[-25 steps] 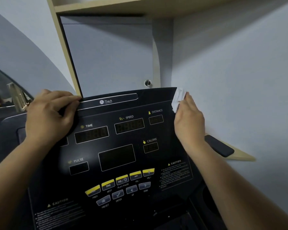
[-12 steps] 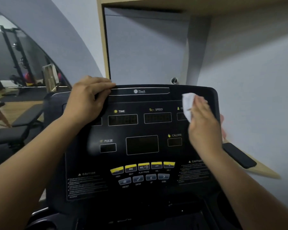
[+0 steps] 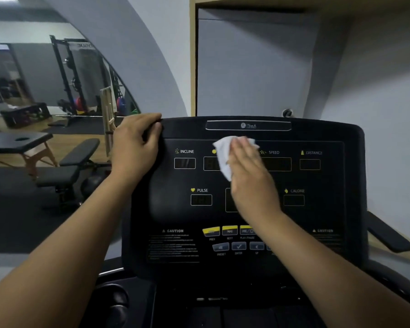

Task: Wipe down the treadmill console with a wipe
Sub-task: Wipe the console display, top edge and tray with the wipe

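Note:
The black treadmill console (image 3: 322, 209) fills the middle of the view, with small dark displays and yellow and grey buttons. My right hand (image 3: 251, 178) presses a white wipe (image 3: 224, 157) flat against the upper middle of the panel, covering the display between INCLINE and SPEED. My left hand (image 3: 136, 145) grips the console's top left corner, fingers curled over the edge.
A dark phone (image 3: 388, 235) lies on a wooden ledge to the right of the console. A grey wall and a wood-framed cabinet (image 3: 246, 62) stand close behind. At the left, a mirror shows a weight bench (image 3: 74, 162), a massage table and a rack.
My right hand has slid the wipe leftward from the console's top right area to its upper middle. The view has swung left; my left hand keeps its hold on the console's top edge.

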